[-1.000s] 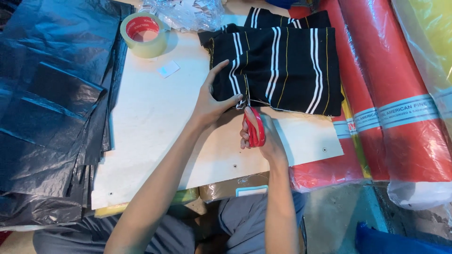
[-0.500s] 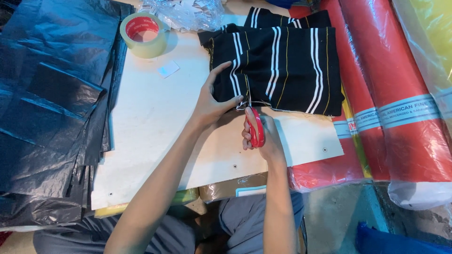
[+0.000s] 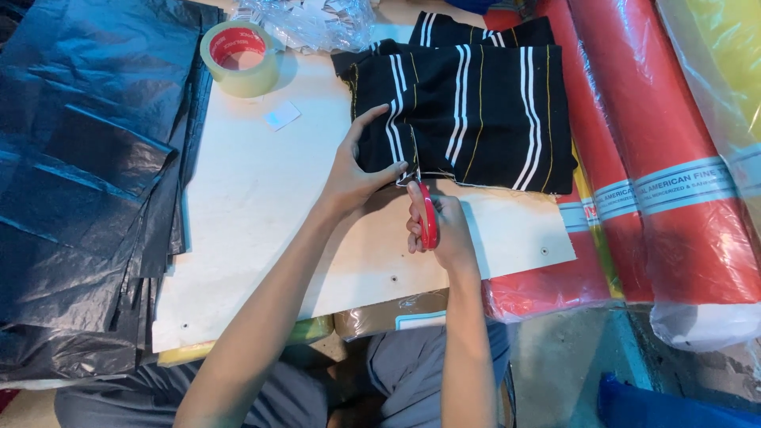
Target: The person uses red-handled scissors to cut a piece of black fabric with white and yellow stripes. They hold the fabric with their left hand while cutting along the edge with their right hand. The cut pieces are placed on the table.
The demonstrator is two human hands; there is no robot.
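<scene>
— What lay on the pale surface (image 3: pixel 261 206)?
— Striped black cloth (image 3: pixel 476 111) at its far right corner, tape roll (image 3: pixel 240 57) far left. The left hand (image 3: pixel 357 170) pinched the cloth's near edge; the right hand (image 3: pixel 440 226) was closed around red scissors (image 3: pixel 428 214).
— Around it?
— Dark plastic sheets (image 3: pixel 79 158) left, red fabric rolls (image 3: pixel 658 158) right.

striped fabric (image 3: pixel 476 111): matt knit cloth | board (image 3: pixel 261 206): smooth pale wood | scissors (image 3: pixel 428 215): glossy red plastic handles
</scene>
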